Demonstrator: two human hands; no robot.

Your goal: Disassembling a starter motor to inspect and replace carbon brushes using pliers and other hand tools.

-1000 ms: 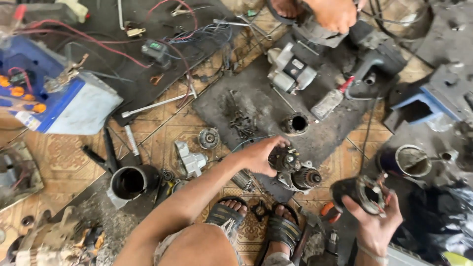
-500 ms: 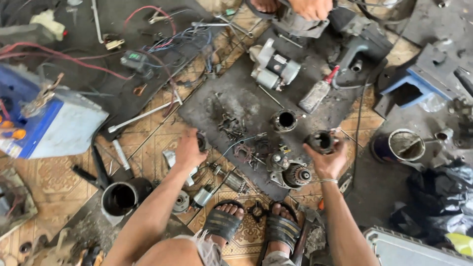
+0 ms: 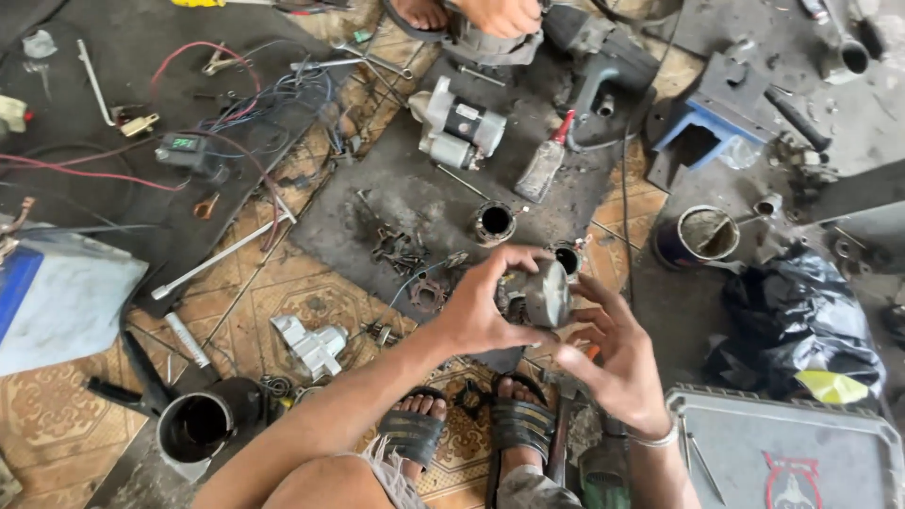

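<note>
Grey metal housing (image 3: pixel 547 294) pinched in left hand (image 3: pixel 481 306) fingers; right hand (image 3: pixel 613 363) spread open just beside, fingertips touching housing, above dark mat (image 3: pixel 396 203).

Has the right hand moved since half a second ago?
Yes. The right hand has left the small open cylinder on the dark mat and drawn back toward the sandals, meeting the left hand at a grey metal part.

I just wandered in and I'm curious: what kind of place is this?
Probably a small floor-level repair workshop for motors or car electrical parts. A starter motor lies on a greasy mat, loose wires and a wrench are strewn about, and the left hand holds a metal housing.
</note>
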